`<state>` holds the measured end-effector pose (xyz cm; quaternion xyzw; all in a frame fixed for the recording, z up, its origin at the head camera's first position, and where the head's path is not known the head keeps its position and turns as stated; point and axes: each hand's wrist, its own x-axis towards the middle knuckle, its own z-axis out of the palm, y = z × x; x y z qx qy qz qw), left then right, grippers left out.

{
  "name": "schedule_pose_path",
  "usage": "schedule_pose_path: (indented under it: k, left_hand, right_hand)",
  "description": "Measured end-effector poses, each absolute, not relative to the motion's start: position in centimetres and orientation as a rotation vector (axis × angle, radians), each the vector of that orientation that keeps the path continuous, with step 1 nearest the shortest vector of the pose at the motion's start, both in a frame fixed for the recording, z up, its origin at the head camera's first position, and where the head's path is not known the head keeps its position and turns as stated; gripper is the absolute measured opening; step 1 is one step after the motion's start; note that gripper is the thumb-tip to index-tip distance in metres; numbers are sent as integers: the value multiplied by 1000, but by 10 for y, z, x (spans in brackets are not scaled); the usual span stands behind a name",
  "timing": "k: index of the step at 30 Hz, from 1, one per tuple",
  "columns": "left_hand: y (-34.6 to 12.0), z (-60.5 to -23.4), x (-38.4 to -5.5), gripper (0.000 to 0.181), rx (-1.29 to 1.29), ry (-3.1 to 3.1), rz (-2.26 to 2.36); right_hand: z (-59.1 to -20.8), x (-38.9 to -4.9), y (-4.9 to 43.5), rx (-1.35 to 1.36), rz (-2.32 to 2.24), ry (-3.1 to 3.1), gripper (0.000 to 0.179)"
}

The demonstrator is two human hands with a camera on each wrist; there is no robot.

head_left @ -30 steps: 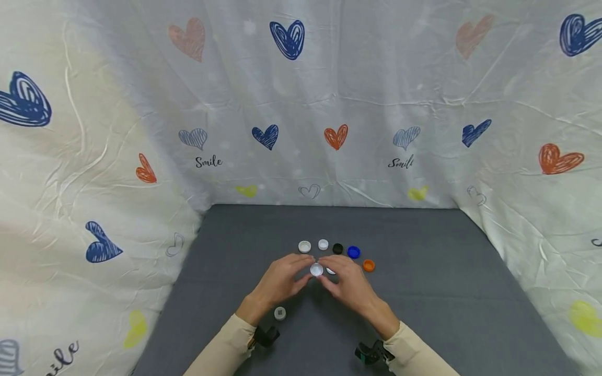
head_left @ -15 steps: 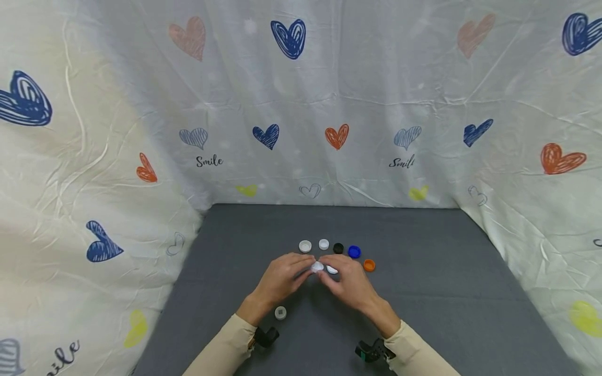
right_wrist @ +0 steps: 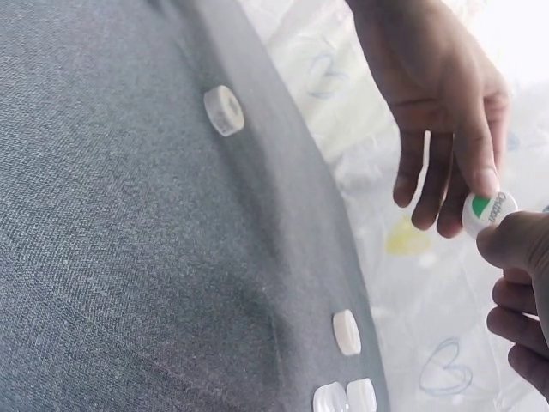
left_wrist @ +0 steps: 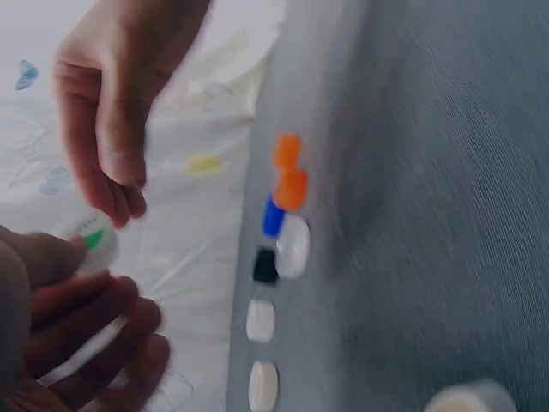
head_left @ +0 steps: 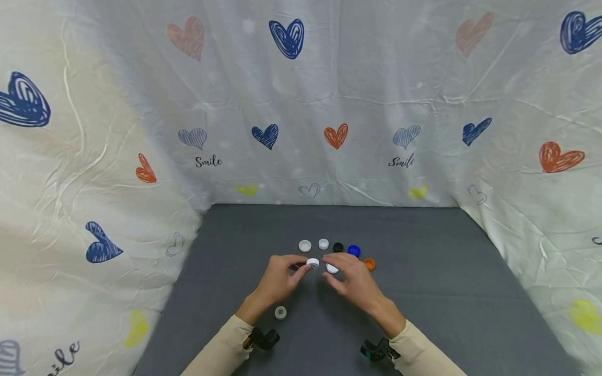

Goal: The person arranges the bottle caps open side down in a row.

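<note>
Near the middle of the table in the head view, my left hand (head_left: 277,279) pinches a white bottle cap (head_left: 312,263) between thumb and fingers. A green mark shows on the cap's top in both wrist views, with small lettering beside it in the right wrist view. My right hand (head_left: 354,279) is just to the right, fingers loosely bent and a small gap from the cap in the head view. Another white cap (head_left: 332,268) lies beneath its fingers, partly covered.
Beyond the hands runs an arc of caps: white (head_left: 304,246), smaller white (head_left: 323,244), black (head_left: 337,247), blue (head_left: 354,251) and orange (head_left: 369,265). A second orange piece (left_wrist: 288,150) shows in the left wrist view. One whitish cap (head_left: 280,313) lies beside the left forearm.
The held cap has turned over from its hollow side and shifted slightly left. My right hand has let go of it and drawn back to the right.
</note>
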<state>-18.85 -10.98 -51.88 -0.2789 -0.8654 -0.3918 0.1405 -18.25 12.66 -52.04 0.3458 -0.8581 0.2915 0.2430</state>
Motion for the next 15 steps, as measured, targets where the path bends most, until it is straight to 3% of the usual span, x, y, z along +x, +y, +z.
schedule_pose_path:
  k: [5, 15]
  left_hand:
    - [-111, -514, -186, 14, -660, -2647, -1388]
    - [-111, -510, -182, 20, -639, -2773, -1637]
  right_hand:
    - [-522, -182, 125, 1016, 795, -2307, 47]
    - [-523, -182, 120, 1088, 770, -2249, 47]
